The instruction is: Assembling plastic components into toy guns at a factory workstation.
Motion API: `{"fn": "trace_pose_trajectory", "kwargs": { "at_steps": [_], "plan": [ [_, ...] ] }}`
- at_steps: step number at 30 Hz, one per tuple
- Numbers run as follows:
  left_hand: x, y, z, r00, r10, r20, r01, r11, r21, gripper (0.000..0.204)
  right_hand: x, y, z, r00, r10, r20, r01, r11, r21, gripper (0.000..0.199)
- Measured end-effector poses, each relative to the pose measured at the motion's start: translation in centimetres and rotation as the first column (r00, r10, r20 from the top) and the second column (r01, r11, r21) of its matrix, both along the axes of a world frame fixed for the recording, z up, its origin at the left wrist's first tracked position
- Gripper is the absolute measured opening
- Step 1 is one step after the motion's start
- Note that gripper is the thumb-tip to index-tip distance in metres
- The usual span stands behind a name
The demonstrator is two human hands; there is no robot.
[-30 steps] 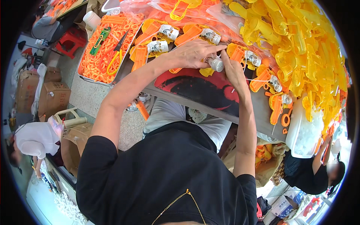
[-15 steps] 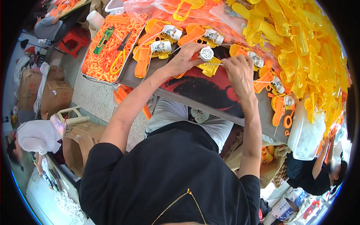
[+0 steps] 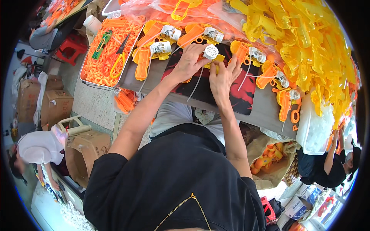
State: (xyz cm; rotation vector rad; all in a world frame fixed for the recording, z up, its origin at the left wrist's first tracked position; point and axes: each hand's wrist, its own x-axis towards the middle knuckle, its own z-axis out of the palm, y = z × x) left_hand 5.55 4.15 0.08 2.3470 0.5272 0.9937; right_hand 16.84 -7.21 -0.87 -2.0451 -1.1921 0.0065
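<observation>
My left hand (image 3: 189, 63) is closed around a toy-gun assembly at the middle of the table, gripping beside its white round patterned drum (image 3: 211, 51). The yellow shell (image 3: 219, 58) of the same toy gun shows to the right of the drum. My right hand (image 3: 223, 81) has its thumb and forefinger closed on that shell's edge; the exact pinch is partly hidden. A thin white cord (image 3: 197, 85) hangs from the assembly toward the table's near edge. Under both hands lies a black and red mat (image 3: 231, 101).
Similar toy-gun assemblies (image 3: 143, 63) with orange grips and white drums lie left, behind and right. At left stands a tray (image 3: 81, 73) of small orange rings with a green cutter (image 3: 102, 44). Yellow shells (image 3: 304, 50) are piled right, behind a white tub (image 3: 314, 134).
My right hand has moved left and in from the cord to the yellow shell. The white cord, earlier drawn out to the right, now hangs down toward me. My left hand keeps its hold.
</observation>
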Motion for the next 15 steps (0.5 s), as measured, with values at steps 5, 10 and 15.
{"fn": "trace_pose_trajectory", "kwargs": {
  "at_steps": [5, 10, 15],
  "plan": [
    [0.4, -0.1, 0.1, 1.000, -0.006, 0.012, 0.006, 1.000, 0.011, 0.047, 0.1, 1.1, -1.3, 0.998, -0.052, -0.021, 0.054, 0.995, 0.079, 0.021],
    [-0.1, -0.1, 0.4, 1.000, 0.002, -0.003, -0.003, 1.000, -0.012, 0.048, 0.1, 1.4, -1.2, 0.994, -0.006, -0.113, 0.014, 0.997, 0.076, 0.018],
    [0.3, -0.3, 0.4, 1.000, 0.003, -0.002, -0.003, 1.000, -0.010, 0.048, -0.1, 0.7, -1.1, 0.985, 0.010, -0.175, 0.014, 0.991, 0.134, 0.017]
  ]
}}
